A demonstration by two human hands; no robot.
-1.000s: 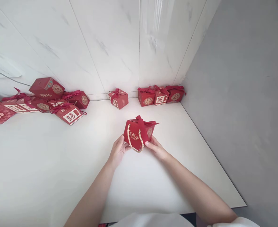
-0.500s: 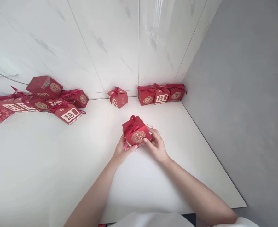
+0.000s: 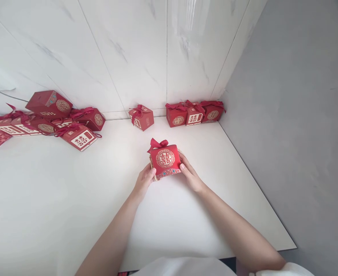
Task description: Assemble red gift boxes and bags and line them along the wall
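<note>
A red gift box with a round gold emblem, a patterned lower band and a red ribbon bow on top is held between both my hands. Gold twisted cord shows along its left and right sides. My left hand grips the left side, thumb on the front edge. On the opposite side my right hand closes round the box with its thumb at the front face. The fingers behind the box are hidden. Beyond it, against the wall, stands a single red box with a ribbon.
Three ribboned red boxes stand in a row at the back right of the white table. Several more red boxes are heaped at the back left, one on top. A grey wall borders the table's right edge.
Both hands have tipped the box so that its emblem face now turns up toward me and the bow sits at the far edge. The view has shifted slightly.
</note>
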